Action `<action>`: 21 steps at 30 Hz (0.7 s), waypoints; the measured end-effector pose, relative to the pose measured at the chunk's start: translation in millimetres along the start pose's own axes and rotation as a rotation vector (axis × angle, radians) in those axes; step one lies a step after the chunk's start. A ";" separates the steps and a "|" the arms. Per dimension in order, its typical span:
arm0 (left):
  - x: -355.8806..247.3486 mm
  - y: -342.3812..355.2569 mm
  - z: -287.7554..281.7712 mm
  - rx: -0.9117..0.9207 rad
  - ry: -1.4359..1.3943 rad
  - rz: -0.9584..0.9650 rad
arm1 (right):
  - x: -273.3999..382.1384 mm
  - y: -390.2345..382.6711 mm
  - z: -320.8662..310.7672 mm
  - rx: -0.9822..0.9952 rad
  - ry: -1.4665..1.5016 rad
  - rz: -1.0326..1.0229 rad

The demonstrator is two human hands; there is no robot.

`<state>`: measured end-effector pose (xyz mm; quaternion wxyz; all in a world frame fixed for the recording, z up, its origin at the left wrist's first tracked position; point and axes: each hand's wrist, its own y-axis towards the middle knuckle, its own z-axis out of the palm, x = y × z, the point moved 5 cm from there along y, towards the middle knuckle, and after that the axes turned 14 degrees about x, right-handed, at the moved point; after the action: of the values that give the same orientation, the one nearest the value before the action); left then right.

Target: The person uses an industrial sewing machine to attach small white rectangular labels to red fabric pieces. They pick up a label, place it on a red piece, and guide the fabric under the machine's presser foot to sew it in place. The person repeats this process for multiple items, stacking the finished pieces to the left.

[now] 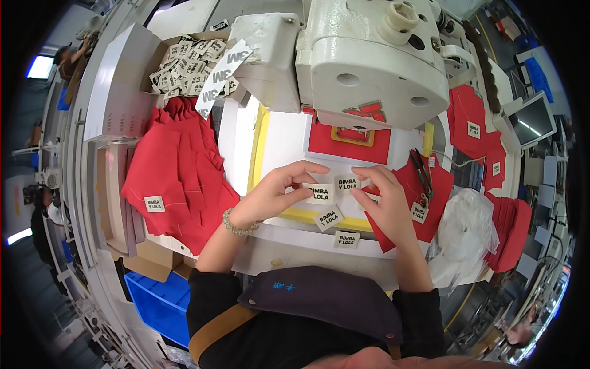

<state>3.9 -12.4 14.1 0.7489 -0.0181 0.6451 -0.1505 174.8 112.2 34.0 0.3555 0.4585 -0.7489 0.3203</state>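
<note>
I see a heap of red cloth [184, 178] on the left. Next, the left hand [270, 195] has its thumb and fingers together on a white tag [321, 194]. Two loose tags [329, 217] lie closer to the person's belly. The right hand [388, 206] pinches a second white tag [347, 184]. Farther right, black scissors [421, 173] rest on red pieces [402, 177].

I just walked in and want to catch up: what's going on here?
Someone at a sewing machine is handling small printed labels. The left grip holds one white label; the right grip is at a second label, though how firmly is unclear. Two loose labels lie nearer the person. A red fabric panel sits under the machine head, and black scissors rest on more red fabric at right.
</note>
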 end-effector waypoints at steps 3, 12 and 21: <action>-3.7 6.8 7.4 0.002 -0.003 0.050 | -0.9 3.1 11.3 0.083 0.463 -0.024; -11.8 18.4 14.6 -0.046 0.102 0.011 | -18.4 3.9 22.7 0.193 0.840 0.039; -5.8 30.9 20.9 -0.123 0.187 0.094 | -25.8 -0.1 18.9 0.053 0.813 0.073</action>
<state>29.8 15.0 16.3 0.6892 -0.0193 0.7203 -0.0764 178.9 108.7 2.5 0.5989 0.2768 -0.5546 0.5070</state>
